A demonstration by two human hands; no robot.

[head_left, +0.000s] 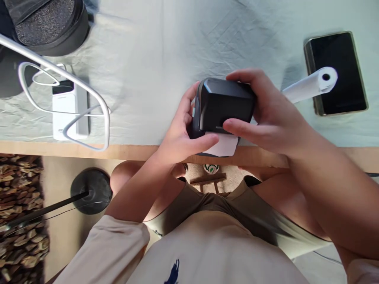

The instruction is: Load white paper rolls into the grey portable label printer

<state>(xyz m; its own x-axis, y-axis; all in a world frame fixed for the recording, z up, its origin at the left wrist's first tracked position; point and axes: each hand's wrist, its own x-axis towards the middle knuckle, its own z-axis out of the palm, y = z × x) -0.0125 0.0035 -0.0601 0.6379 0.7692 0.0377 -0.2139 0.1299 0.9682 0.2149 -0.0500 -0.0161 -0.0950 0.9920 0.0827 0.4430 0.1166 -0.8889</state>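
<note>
A small black box-shaped printer [226, 103] is held above the table's near edge by both hands. My left hand [179, 136] grips its left side, the thumb lying across the white paper strip [221, 145] that sticks out of its lower slot. My right hand [266, 114] wraps over the top and right side, the thumb resting along the front edge just above the paper.
A white paper roll [310, 85] lies right of the printer, partly over a black phone [337, 73]. A white power bank [70, 114] with a looped white cable [89, 92] sits at left. A dark rounded object [49, 25] is at the far left corner. The table has a pale cloth [148, 59].
</note>
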